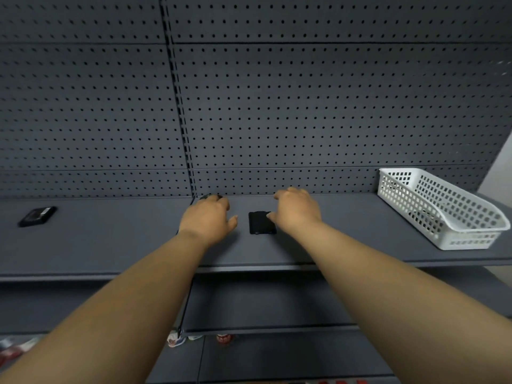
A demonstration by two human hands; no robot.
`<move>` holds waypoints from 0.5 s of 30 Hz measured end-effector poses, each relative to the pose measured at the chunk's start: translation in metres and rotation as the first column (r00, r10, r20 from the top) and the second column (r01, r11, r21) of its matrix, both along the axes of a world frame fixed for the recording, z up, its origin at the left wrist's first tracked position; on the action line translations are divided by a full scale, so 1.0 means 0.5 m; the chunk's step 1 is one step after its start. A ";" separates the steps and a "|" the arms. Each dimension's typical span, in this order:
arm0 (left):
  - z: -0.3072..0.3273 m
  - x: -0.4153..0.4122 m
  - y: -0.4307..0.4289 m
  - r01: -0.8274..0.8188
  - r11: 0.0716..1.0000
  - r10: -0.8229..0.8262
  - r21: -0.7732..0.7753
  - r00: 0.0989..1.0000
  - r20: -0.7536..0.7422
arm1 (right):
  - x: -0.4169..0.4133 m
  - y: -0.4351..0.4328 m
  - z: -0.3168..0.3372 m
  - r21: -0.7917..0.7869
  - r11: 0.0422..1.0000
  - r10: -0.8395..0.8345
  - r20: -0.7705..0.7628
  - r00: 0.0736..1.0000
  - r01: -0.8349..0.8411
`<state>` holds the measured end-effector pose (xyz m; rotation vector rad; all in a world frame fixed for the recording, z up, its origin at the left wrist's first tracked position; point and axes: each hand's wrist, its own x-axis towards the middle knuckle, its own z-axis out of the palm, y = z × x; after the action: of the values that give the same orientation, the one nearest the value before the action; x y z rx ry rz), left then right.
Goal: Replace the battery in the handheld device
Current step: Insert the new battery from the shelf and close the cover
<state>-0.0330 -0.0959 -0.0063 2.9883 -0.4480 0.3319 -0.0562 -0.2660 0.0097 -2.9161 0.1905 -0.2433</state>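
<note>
Grey pegboard behind, grey shelf in front. A flat black pack lies between the hands. The right hand is spread, thumb touching its edge; the left hand covers a dark object, grip unclear. Light, rigid, probably slick: best pinched by the side edges.

No text, brand, number or sign can be read anywhere in the view. The small dark object at the left of the grey shelf shows a reddish patch that is too blurred to read, and the red-and-white packages on the lower shelf carry markings too small and smeared to make out.
</note>
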 end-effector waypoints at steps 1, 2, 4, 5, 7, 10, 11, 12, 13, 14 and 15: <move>0.000 0.001 -0.001 -0.003 1.000 0.003 0.002 1.000 0.003 | 0.001 -0.001 0.001 -0.001 1.000 0.005 0.000 1.000 -0.005; -0.001 0.003 -0.002 -0.004 1.000 0.004 0.006 1.000 0.005 | 0.002 -0.003 0.001 -0.001 1.000 0.011 -0.001 1.000 -0.011; 0.000 0.005 -0.003 -0.007 1.000 0.007 0.010 1.000 0.011 | 0.005 -0.009 0.004 0.002 1.000 0.018 -0.001 1.000 -0.018; 0.002 0.006 -0.004 -0.011 1.000 0.011 0.009 1.000 0.014 | 0.008 -0.011 0.005 0.001 1.000 0.021 -0.002 1.000 -0.021; 0.005 0.008 -0.004 -0.023 1.000 0.023 0.008 1.000 0.018 | 0.013 -0.014 0.010 -0.006 0.999 0.031 -0.004 0.999 -0.032; 0.004 0.012 0.002 -0.043 0.999 0.043 0.001 0.999 0.030 | 0.021 -0.015 0.014 -0.012 0.999 0.050 0.001 0.999 -0.050; 0.003 0.012 0.006 -0.052 0.999 0.052 -0.002 0.998 0.032 | 0.024 -0.014 0.013 -0.014 0.998 0.057 0.002 0.998 -0.057; 0.002 0.013 0.011 -0.064 0.998 0.064 -0.002 0.997 0.034 | 0.026 -0.011 0.013 -0.017 0.998 0.063 0.002 0.998 -0.063; 0.000 0.012 0.017 -0.077 0.997 0.077 0.000 0.996 0.035 | 0.028 -0.007 0.011 -0.023 0.997 0.069 0.001 0.998 -0.069; -0.002 0.012 0.024 -0.088 0.996 0.088 0.003 0.995 0.036 | 0.030 -0.002 0.009 -0.028 0.997 0.076 0.002 0.997 -0.076; -0.004 0.012 0.031 -0.097 0.995 0.097 0.004 0.995 0.035 | 0.033 0.004 0.007 -0.030 0.996 0.082 0.002 0.997 -0.082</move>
<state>-0.0271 -0.0803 -0.0082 3.0205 -0.3084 0.3921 -0.0400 -0.2639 0.0133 -2.9449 0.0666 -0.2395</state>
